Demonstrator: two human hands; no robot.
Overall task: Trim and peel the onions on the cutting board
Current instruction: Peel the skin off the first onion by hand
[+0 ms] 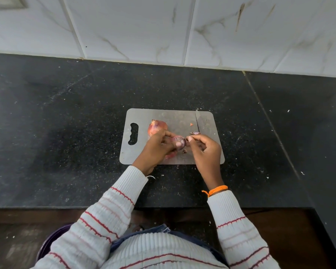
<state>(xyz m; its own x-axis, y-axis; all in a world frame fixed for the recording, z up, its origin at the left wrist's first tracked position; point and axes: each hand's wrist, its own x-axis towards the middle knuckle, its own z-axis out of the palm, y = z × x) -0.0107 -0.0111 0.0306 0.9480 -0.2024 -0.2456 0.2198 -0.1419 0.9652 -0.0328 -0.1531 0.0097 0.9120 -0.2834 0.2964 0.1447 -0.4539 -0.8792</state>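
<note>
Head view. A thin, grey, rounded-rectangle cutting board [163, 115] with a wavy handle slot at its left end lies flat on a black, speckled stone tabletop [66, 133]. The left hand [155, 148] curls its fingers round a small, partly peeled purple onion [178, 141], held just above the board's near half. The right hand [206, 147] pinches a strip of dry onion skin [194, 133] between thumb and fingertips, just to the right of that onion; whether the strip is attached to the bulb cannot be told. A second onion [157, 126], unpeeled, with glossy pinkish-red papery skin and a dried tip, rests on the board behind the left hand, near the handle slot. A knife [198, 121] with a slim metal blade lies on the board's right part, tip toward the far edge; its handle is hidden behind the right hand. A small orange scrap [191, 124] lies on the board just left of the blade. Pale flecks and skin crumbs dot the tabletop around the board. Behind the board, glossy white wall tiles [221, 32] with brown marbled veins meet the tabletop. Both arms wear ribbed white sleeves [109, 210] with thin red stripes; an orange thread band [217, 190] circles the right wrist.
</note>
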